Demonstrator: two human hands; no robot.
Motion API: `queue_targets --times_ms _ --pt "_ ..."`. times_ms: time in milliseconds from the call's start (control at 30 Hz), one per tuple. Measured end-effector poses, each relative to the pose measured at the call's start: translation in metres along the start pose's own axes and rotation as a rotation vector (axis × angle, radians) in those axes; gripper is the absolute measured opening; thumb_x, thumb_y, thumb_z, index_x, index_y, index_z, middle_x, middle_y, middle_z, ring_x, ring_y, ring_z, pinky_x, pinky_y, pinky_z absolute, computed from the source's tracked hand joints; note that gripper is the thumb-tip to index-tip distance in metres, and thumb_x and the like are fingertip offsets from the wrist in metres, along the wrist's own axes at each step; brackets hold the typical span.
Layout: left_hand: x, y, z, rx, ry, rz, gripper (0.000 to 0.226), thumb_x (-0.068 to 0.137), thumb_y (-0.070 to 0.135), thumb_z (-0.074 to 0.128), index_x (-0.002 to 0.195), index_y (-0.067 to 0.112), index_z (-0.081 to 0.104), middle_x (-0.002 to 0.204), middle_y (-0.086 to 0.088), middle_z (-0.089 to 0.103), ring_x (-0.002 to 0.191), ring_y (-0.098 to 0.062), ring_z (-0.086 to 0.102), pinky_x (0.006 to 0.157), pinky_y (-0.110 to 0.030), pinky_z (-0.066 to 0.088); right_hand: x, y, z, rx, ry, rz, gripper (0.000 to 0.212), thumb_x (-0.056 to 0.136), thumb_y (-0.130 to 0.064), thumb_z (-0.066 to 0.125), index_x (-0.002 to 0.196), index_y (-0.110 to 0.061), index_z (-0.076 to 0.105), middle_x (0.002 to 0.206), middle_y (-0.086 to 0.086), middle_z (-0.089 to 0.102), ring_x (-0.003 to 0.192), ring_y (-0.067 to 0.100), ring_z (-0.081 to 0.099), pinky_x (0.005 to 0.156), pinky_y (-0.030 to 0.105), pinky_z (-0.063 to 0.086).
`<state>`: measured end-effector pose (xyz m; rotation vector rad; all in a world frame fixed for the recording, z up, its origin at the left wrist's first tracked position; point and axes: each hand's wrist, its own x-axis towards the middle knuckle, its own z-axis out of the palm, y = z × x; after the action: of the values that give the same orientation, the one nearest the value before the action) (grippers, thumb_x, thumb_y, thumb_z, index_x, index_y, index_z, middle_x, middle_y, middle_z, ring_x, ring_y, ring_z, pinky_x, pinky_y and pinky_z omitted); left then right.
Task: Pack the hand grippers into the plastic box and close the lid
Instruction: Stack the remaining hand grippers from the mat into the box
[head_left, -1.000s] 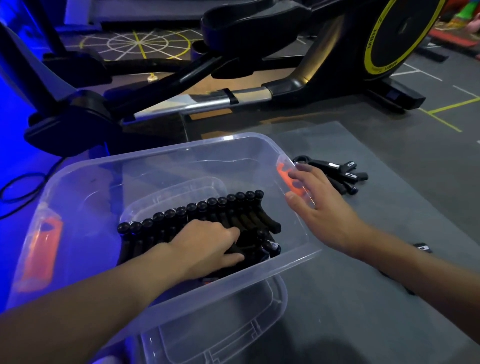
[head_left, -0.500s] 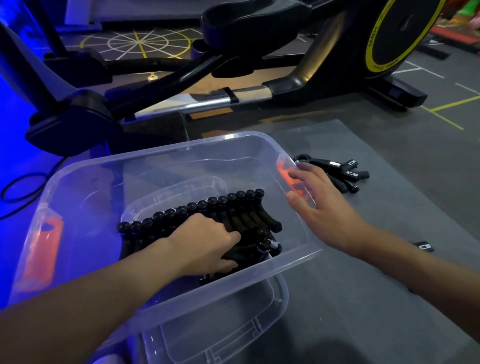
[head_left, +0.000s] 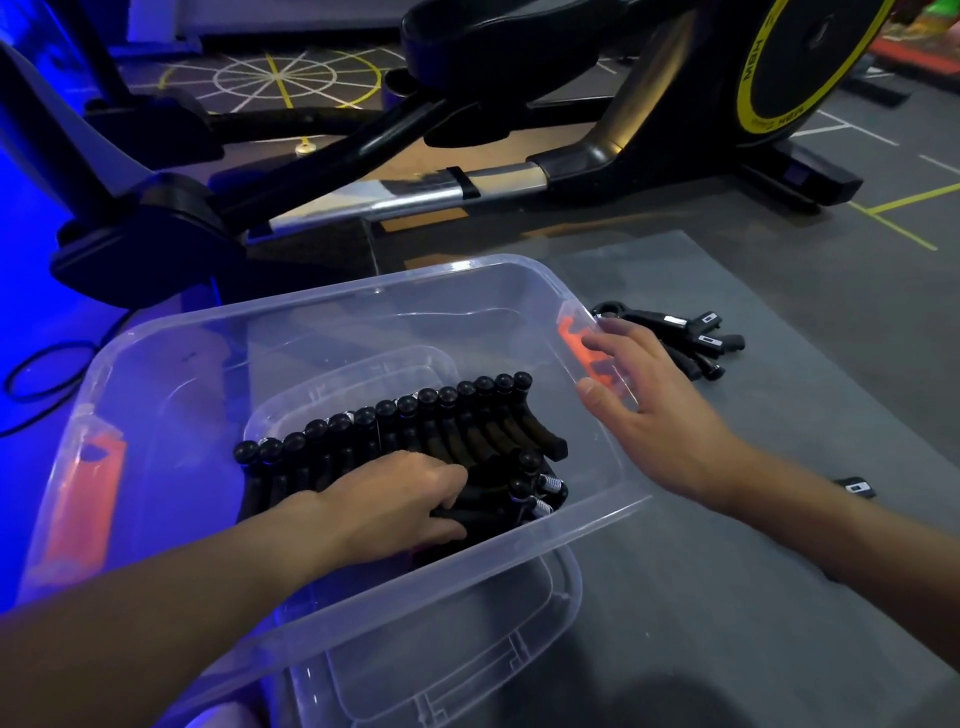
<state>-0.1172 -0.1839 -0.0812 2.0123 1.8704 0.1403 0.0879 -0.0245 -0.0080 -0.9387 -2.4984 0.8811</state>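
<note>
The plastic box (head_left: 332, 317) is clear, with orange latches (head_left: 584, 353) at its ends, and the hand grippers (head_left: 441, 421) inside are black. The mat (head_left: 779, 545) is plain grey. The exercise machine (head_left: 675, 130) is black with a yellow-ringed wheel (head_left: 753, 78).

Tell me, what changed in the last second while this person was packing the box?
The left hand curled its fingers down into the packed hand grippers, from lying flatter on them to gripping one near the row's right end. The right hand stayed on the right end of the plastic box; the box and the loose grippers beside it did not move.
</note>
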Motion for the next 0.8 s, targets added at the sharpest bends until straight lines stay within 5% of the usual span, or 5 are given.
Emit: queue_targets --times_ms 100,300,467,800 --pt "0.002 0.002 -0.001 -0.04 0.056 0.003 0.036 0.086 0.046 0.066 0.078 0.021 0.041 0.073 0.013 0.042 0.071 -0.013 0.044 0.058 -0.021 0.033 0.0 0.0 0.0 0.001 -0.007 -0.002 0.044 0.097 -0.031 0.051 0.139 -0.022 0.046 0.148 -0.014 0.029 0.118 -0.011 0.038 0.096 0.004 0.024" --pt "0.005 0.002 0.002 -0.086 0.104 -0.007 0.035 0.084 0.047 0.068 0.082 0.019 0.047 0.075 0.013 0.044 0.074 -0.012 0.048 0.061 -0.024 0.039 -0.001 -0.001 0.0 -0.007 0.019 0.0 0.042 0.096 -0.029 0.053 0.137 -0.021 0.048 0.148 -0.012 0.031 0.13 0.004 0.04 0.108 0.024 0.03" --pt "0.006 0.0 0.01 -0.126 0.136 -0.062 0.04 0.078 0.048 0.072 0.074 0.026 0.039 0.079 0.014 0.039 0.075 -0.014 0.047 0.068 -0.034 0.045 -0.001 -0.001 0.0 -0.023 0.029 -0.011 0.041 0.096 -0.025 0.055 0.136 -0.019 0.049 0.148 -0.009 0.032 0.134 -0.002 0.03 0.103 0.015 0.021" --pt "0.008 0.005 0.015 -0.159 0.209 0.007 0.038 0.082 0.042 0.072 0.073 0.023 0.04 0.073 0.017 0.035 0.072 -0.011 0.043 0.068 -0.031 0.044 -0.002 -0.001 0.0 -0.03 0.044 -0.015 0.041 0.095 -0.026 0.056 0.135 -0.021 0.05 0.147 -0.01 0.034 0.129 -0.002 0.035 0.102 0.018 0.025"
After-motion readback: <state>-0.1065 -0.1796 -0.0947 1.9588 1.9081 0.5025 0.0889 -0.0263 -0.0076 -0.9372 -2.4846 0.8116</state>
